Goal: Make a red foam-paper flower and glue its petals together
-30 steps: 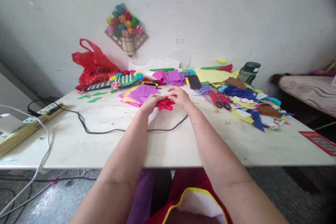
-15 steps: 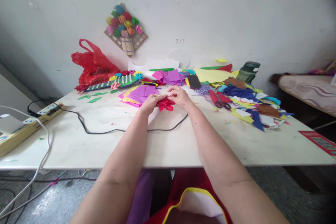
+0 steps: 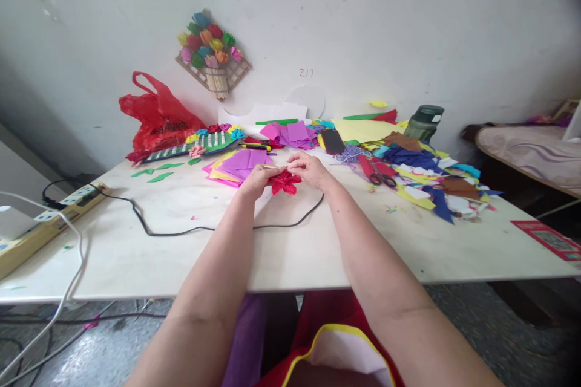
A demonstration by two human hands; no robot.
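A red paper flower (image 3: pixel 284 183) with several pointed petals is held up over the table, between my two hands. My left hand (image 3: pixel 259 180) is closed on its left side, with the thumb along the upper edge. From the right, my right hand (image 3: pixel 309 169) pinches at the top of the flower, its thumb and forefinger close together. Whether a small piece sits between those fingertips is too small to make out. Just behind my left hand lies a stack of purple, yellow and pink paper squares (image 3: pixel 245 163).
A black cable (image 3: pixel 172 234) crosses the table (image 3: pixel 149 266) in front of me. Scissors (image 3: pixel 381 176), a phone (image 3: pixel 333 141) and heaped paper scraps (image 3: pixel 438 181) lie to the right. Green paper leaves (image 3: pixel 161 177), a red plastic bag (image 3: pixel 158 115) and a power strip (image 3: pixel 77 199) are leftward.
The whole view has shifted slightly. My left hand still holds the red flower, while the fingers of my right hand have moved a little at its top.
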